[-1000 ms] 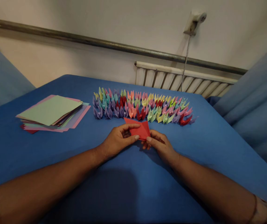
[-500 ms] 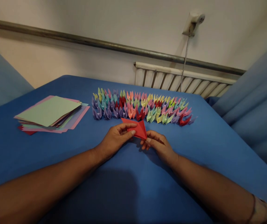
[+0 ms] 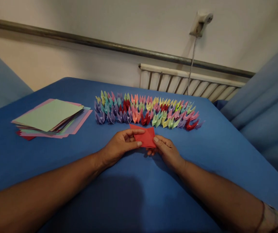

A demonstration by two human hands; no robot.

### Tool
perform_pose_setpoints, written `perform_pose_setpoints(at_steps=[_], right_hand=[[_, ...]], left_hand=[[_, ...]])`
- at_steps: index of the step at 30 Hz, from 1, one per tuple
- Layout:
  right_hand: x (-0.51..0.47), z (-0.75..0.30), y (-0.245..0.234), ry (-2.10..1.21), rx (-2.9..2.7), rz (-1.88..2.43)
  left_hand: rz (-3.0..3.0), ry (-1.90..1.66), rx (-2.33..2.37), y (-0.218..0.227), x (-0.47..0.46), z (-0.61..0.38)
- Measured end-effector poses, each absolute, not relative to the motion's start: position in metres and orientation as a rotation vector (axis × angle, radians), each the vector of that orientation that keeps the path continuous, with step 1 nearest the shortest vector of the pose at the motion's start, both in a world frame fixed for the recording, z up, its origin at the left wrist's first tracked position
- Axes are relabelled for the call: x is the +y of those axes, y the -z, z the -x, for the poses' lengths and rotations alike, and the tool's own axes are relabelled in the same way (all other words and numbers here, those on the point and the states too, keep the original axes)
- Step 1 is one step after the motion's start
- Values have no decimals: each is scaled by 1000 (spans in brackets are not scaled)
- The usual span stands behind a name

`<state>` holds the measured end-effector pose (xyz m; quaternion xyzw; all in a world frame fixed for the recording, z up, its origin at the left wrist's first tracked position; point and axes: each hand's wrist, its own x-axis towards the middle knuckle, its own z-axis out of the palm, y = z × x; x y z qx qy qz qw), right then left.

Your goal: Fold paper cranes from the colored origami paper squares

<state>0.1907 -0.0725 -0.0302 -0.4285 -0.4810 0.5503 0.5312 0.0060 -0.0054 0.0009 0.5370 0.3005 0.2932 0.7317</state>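
Observation:
A folded piece of red paper [image 3: 147, 137] is held between my two hands, a little above the blue-covered table. My left hand [image 3: 124, 142] grips its left side, with the index finger lying over the upper part and the thumb near the lower edge. At the paper's right edge, my right hand [image 3: 166, 149] pinches it between thumb and fingers; some of those fingers are hidden behind it. Just beyond the paper stand rows of folded paper cranes [image 3: 136, 116] in many colours.
On the left of the blue table [image 3: 68, 84] lies a stack of coloured paper sheets [image 3: 50, 115], pale green on top. Behind are a metal rail [image 3: 119, 47], a radiator [image 3: 163, 77] and a wall socket with a plug [image 3: 199, 25]. A blue curtain [image 3: 265, 97] hangs on the right.
The red paper's right part has gone from a pointed, partly raised shape to a flat, squarer one. My right thumb has moved up slightly onto its right edge.

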Motion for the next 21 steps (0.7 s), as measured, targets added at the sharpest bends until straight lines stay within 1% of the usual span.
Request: perform_pose_setpoints(at_steps=[11, 21], right_hand=[[-71, -190, 30, -1315, -1116, 1007], [-71, -190, 30, -1300, -1152, 1027]], left_hand=[[-1226, -621, 621, 4, -2, -5], [-1256, -688, 738, 2, -6, -8]])
